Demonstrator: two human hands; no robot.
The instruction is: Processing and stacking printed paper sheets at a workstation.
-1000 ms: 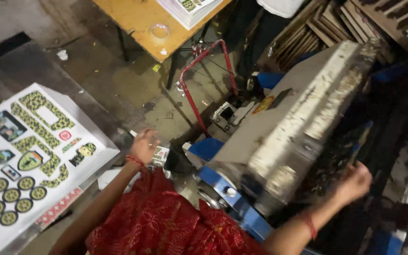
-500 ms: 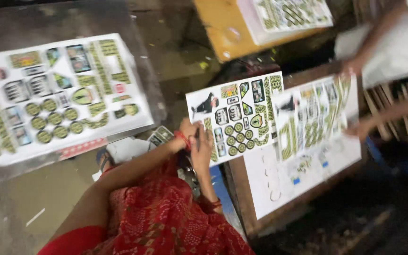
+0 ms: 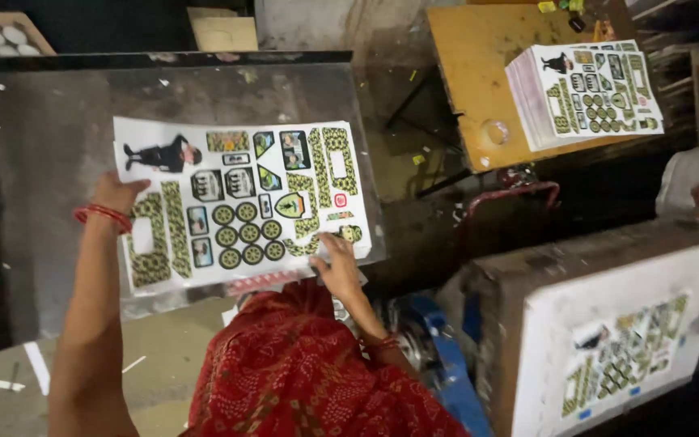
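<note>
Left hand (image 3: 113, 194) and right hand (image 3: 338, 263) hold green-patterned sticker sheet (image 3: 240, 206) flat

Lighting dim and uneven; upper left corner and right edge fall into deep shadow. Slight motion blur throughout. Printed sheet (image 3: 240, 206) and orange table (image 3: 487, 89) well lit.
</note>
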